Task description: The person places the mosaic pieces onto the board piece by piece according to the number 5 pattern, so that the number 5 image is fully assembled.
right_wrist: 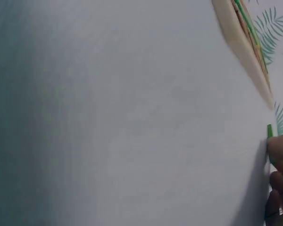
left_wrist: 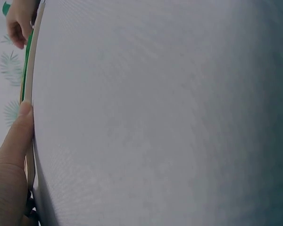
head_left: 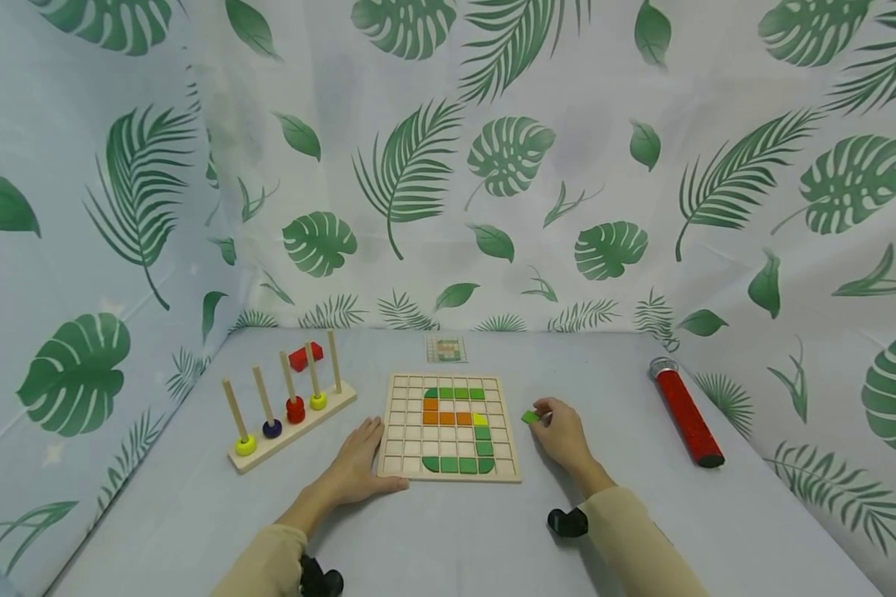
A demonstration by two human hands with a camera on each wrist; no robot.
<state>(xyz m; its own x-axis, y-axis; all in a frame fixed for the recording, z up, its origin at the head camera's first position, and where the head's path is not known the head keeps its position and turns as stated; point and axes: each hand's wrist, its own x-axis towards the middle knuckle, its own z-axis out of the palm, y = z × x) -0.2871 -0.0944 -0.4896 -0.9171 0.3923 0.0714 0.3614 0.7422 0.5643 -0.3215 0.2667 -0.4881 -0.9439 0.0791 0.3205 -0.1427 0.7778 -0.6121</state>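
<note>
A wooden grid board (head_left: 403,431) lies flat on the table in the head view, with green, orange and yellow tiles set in some cells. At its lower left corner rests my left hand (head_left: 353,468): fingers lie along the left side and the thumb (left_wrist: 19,136) touches the front edge. Just right of the board, my right hand (head_left: 563,435) pinches a green tile (head_left: 528,417) between thumb and fingers, low over the tabletop. The right wrist view shows only a sliver of that green tile (right_wrist: 270,130); the fingers cover the rest.
Left of the board stands a wooden peg rack (head_left: 315,419) with yellow, dark blue and red rings. A red block (head_left: 299,360) sits behind it. Beyond the board lies a small pattern card (head_left: 446,350). A red tube (head_left: 689,419) lies at right. Leaf-printed cloth walls surround the table.
</note>
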